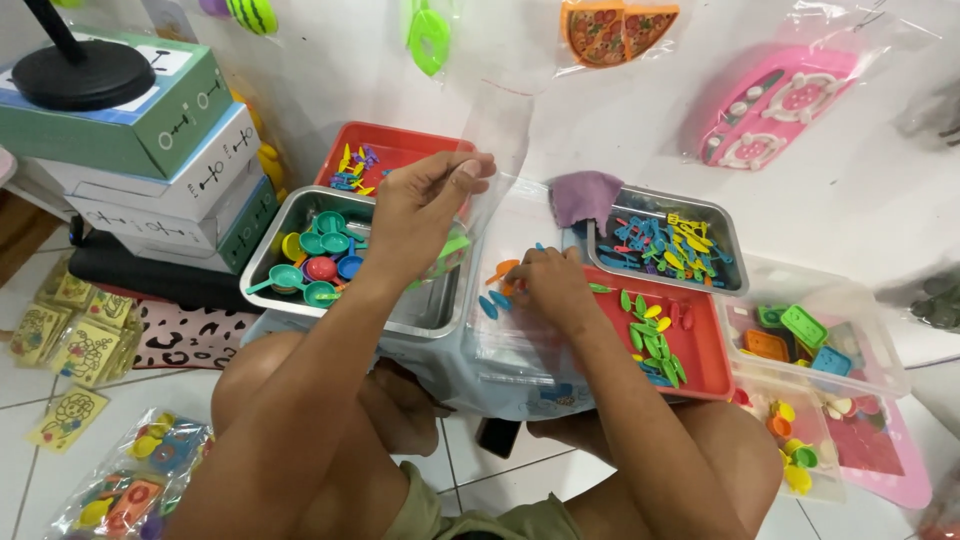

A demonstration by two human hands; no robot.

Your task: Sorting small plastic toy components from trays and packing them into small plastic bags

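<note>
My left hand [425,205] is raised over a metal tray [420,315] and pinches the edge of a clear plastic bag [500,140] that hangs upright. My right hand [545,285] rests lower, at the left edge of a red tray [700,375], its fingers closed on small orange and blue toy pieces [497,285]. The red tray holds small green, yellow and red toy pieces [650,335]. The metal tray under my left hand holds small coloured toy pans [318,262].
A second metal tray [735,270] with blue and yellow toy utensils and a purple cloth [585,195] lie behind. A clear tub [880,350] of toy blocks stands right. Stacked boxes [160,150] stand left. Another red tray [400,145], bagged toys [130,490] and picture cards [70,325] surround my knees.
</note>
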